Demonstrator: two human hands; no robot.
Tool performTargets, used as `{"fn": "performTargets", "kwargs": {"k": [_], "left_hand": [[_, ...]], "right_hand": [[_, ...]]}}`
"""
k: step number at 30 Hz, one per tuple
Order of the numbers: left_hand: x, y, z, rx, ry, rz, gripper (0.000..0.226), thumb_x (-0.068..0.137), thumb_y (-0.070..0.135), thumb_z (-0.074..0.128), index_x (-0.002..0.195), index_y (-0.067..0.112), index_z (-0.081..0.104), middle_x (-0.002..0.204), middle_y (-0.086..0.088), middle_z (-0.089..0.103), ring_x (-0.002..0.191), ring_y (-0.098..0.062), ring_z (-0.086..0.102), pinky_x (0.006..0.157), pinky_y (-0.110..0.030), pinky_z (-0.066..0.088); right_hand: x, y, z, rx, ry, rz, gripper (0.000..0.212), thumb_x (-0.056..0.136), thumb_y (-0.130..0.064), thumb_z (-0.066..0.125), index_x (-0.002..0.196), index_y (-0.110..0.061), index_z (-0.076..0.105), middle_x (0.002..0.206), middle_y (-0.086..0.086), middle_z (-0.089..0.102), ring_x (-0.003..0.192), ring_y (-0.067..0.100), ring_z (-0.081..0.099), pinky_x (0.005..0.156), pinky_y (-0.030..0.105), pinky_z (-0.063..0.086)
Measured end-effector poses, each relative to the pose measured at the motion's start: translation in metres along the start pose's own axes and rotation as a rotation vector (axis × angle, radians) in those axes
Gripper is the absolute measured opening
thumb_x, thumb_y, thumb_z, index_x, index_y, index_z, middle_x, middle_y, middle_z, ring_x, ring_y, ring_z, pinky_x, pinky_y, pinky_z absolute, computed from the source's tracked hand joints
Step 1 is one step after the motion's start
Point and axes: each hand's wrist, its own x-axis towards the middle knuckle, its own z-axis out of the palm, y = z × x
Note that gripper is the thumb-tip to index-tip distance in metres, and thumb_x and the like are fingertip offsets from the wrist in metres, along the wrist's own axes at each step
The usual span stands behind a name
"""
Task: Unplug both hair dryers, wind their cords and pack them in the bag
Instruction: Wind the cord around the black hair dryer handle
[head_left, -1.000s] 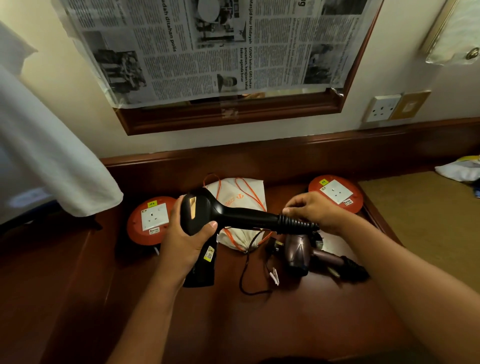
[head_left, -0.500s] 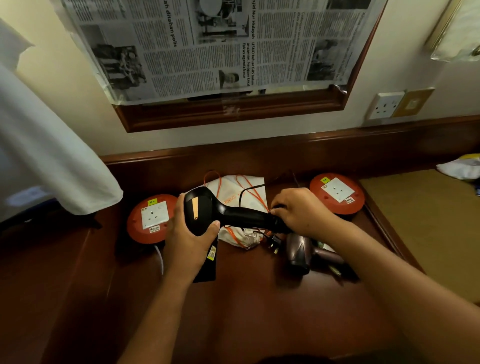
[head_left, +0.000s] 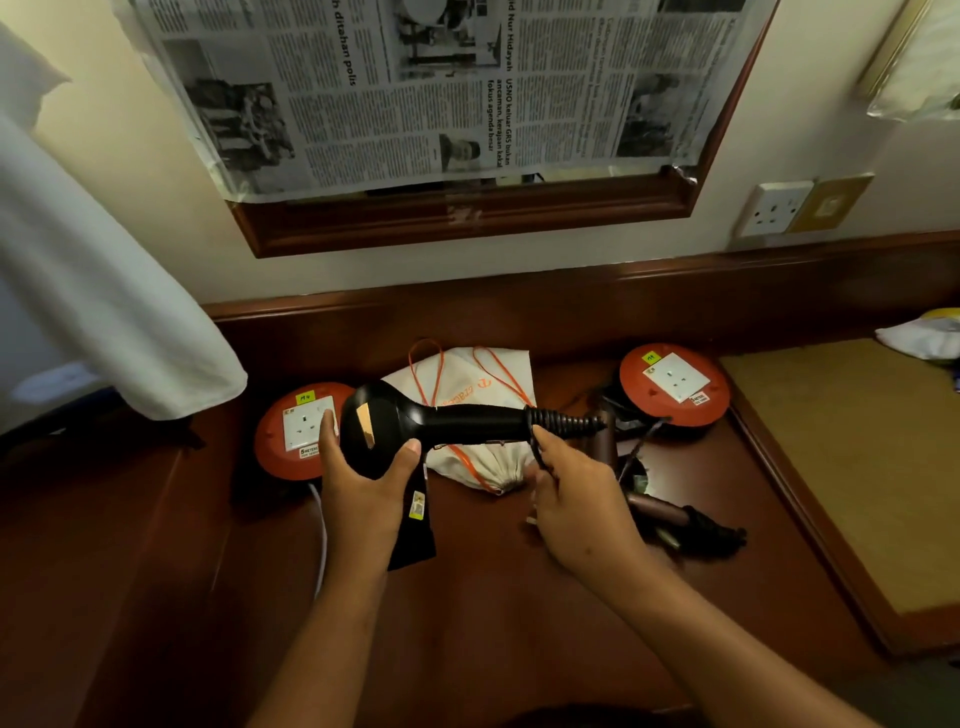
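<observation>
My left hand (head_left: 363, 483) grips the round body of the black hair dryer (head_left: 415, 426), thumb on the near side and fingers curled round the far side, holding it up above the table (head_left: 519, 623). The dryer's handle runs to the right, ending in a ribbed cord sleeve, while its nozzle hangs down towards me past my left palm. My right hand (head_left: 576, 499) sits just below the ribbed end of the handle, fingers curled and pinching the black cord (head_left: 537, 452) where it loops down from there.

Behind the black dryer, at the far middle of the table, lies the white drawstring bag (head_left: 483, 467) with orange strings. The second hair dryer (head_left: 670, 512), a brownish one, lies on the table to the right, partly hidden behind my right hand; I cannot tell where its cord runs.

A round orange socket reel (head_left: 291, 441) rests on the left of the table, just beyond my left fingers, and another (head_left: 675, 384) sits at the far right. A wall socket (head_left: 774, 208) is up on the right, and newspaper (head_left: 441, 88) covers the framed mirror above.
</observation>
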Motion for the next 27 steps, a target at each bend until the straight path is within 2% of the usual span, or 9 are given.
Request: {"fn": "performTargets", "kwargs": {"k": [3, 5, 8, 11, 14, 19, 22, 24, 27], "left_hand": [[0.0, 0.001, 0.0, -0.125, -0.012, -0.064, 0.077, 0.082, 0.024, 0.072, 0.145, 0.033, 0.028, 0.123, 0.004, 0.051, 0.108, -0.015, 0.052, 0.081, -0.03, 0.045], [0.002, 0.0, 0.0, -0.157, -0.04, -0.071, 0.074, 0.082, 0.022, 0.072, 0.144, 0.033, 0.031, 0.119, 0.006, 0.052, 0.107, -0.016, 0.055, 0.076, -0.027, 0.046], [0.003, -0.003, -0.001, -0.162, -0.098, -0.095, 0.079, 0.082, 0.023, 0.073, 0.145, 0.036, 0.027, 0.123, 0.005, 0.05, 0.108, -0.017, 0.054, 0.075, -0.027, 0.047], [0.002, -0.005, -0.002, -0.173, -0.121, -0.114, 0.078, 0.082, 0.022, 0.073, 0.145, 0.035, 0.028, 0.127, 0.003, 0.051, 0.112, -0.019, 0.055, 0.076, -0.029, 0.049], [0.002, -0.004, -0.005, -0.18, -0.146, -0.112, 0.071, 0.082, 0.02, 0.072, 0.142, 0.031, 0.036, 0.122, 0.001, 0.057, 0.109, -0.02, 0.059, 0.074, -0.031, 0.052], [0.003, -0.001, -0.011, -0.141, -0.218, -0.11, 0.069, 0.081, 0.023, 0.073, 0.14, 0.033, 0.038, 0.117, 0.001, 0.059, 0.103, -0.022, 0.062, 0.078, -0.043, 0.056], [0.001, 0.0, -0.011, -0.135, -0.272, -0.09, 0.067, 0.08, 0.021, 0.073, 0.138, 0.035, 0.04, 0.113, 0.0, 0.062, 0.098, -0.022, 0.066, 0.07, -0.038, 0.057], [0.002, 0.0, -0.012, -0.135, -0.289, -0.086, 0.066, 0.081, 0.021, 0.072, 0.138, 0.033, 0.041, 0.113, -0.001, 0.063, 0.096, -0.02, 0.066, 0.065, -0.032, 0.055], [0.006, 0.0, -0.016, -0.124, -0.336, -0.083, 0.071, 0.078, 0.027, 0.076, 0.138, 0.033, 0.04, 0.115, -0.001, 0.063, 0.095, -0.017, 0.067, 0.064, -0.026, 0.053]], "right_hand": [[-0.003, 0.008, 0.012, 0.067, -0.05, 0.025, 0.026, 0.097, -0.018, 0.047, 0.123, -0.022, 0.049, 0.097, 0.002, 0.066, 0.083, 0.017, 0.064, 0.075, 0.04, 0.057], [-0.001, 0.017, 0.02, 0.19, -0.071, 0.068, 0.006, 0.097, -0.018, 0.048, 0.099, -0.019, 0.054, 0.081, 0.001, 0.065, 0.065, 0.01, 0.06, 0.063, 0.032, 0.055], [0.005, 0.032, 0.026, 0.403, -0.137, 0.19, 0.022, 0.099, -0.016, 0.045, 0.082, -0.008, 0.055, 0.065, 0.008, 0.059, 0.043, 0.009, 0.048, 0.047, 0.024, 0.042], [0.013, 0.047, 0.026, 0.525, -0.257, 0.337, 0.038, 0.1, -0.031, 0.044, 0.074, -0.007, 0.058, 0.051, 0.006, 0.05, 0.033, 0.012, 0.042, 0.041, 0.022, 0.039], [0.023, 0.057, 0.02, 0.591, -0.316, 0.399, 0.043, 0.097, -0.043, 0.043, 0.078, -0.007, 0.06, 0.044, -0.004, 0.037, 0.035, 0.008, 0.029, 0.037, 0.02, 0.028], [0.046, 0.071, 0.002, 0.74, -0.387, 0.395, 0.024, 0.099, -0.019, 0.045, 0.083, -0.008, 0.059, 0.057, -0.001, 0.037, 0.049, 0.011, 0.03, 0.046, 0.024, 0.027], [0.056, 0.077, -0.011, 0.61, -0.416, 0.345, 0.021, 0.093, 0.001, 0.044, 0.076, -0.007, 0.051, 0.059, 0.003, 0.04, 0.053, 0.015, 0.035, 0.052, 0.029, 0.032], [0.062, 0.071, -0.022, 0.512, -0.413, 0.239, 0.028, 0.089, 0.012, 0.042, 0.07, -0.009, 0.049, 0.061, 0.003, 0.043, 0.053, 0.012, 0.04, 0.051, 0.021, 0.037], [0.075, 0.062, -0.036, 0.356, -0.411, 0.106, 0.02, 0.085, 0.013, 0.052, 0.078, -0.002, 0.063, 0.067, 0.004, 0.059, 0.054, 0.008, 0.053, 0.049, 0.014, 0.042]]}}
